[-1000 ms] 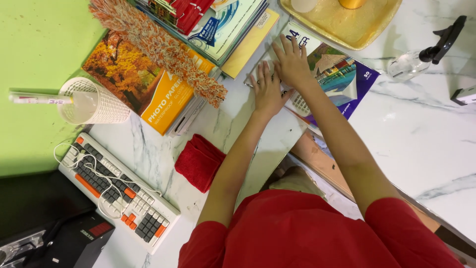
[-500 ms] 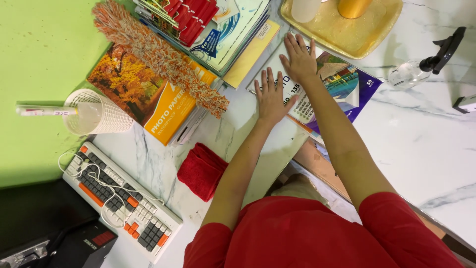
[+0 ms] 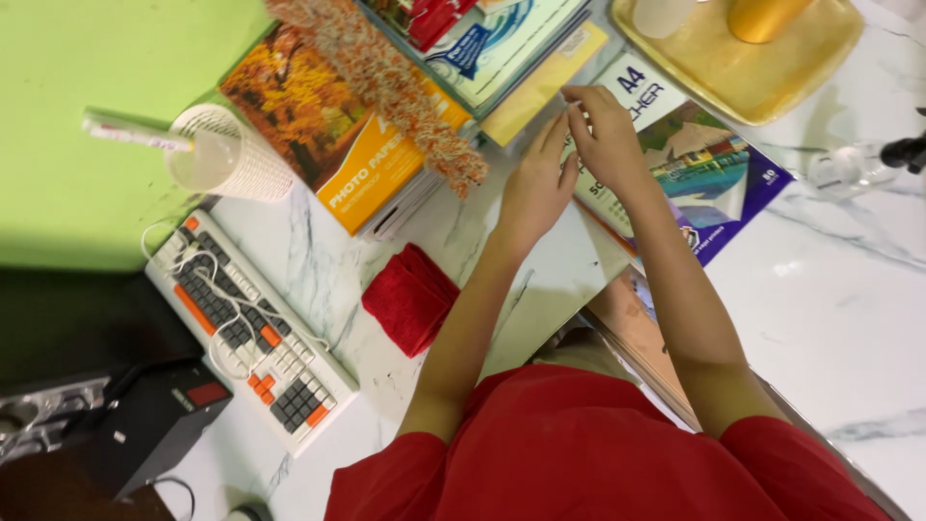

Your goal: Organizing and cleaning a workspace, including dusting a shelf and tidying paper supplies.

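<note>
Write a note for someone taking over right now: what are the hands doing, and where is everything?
Left hand: open, flat at the paper pack's edge.
Right hand: fingertips pinched at the pack's top corner; grip unclear.
Things: the pack lies flat on the marble table, between the yellow folder and the yellow tray. The red cloth lies beside the left forearm.
Done: pack laid flat.
Left: pack not lifted; looks unopened.

Glossy paper pack, polished marble tabletop, red cloth.
</note>
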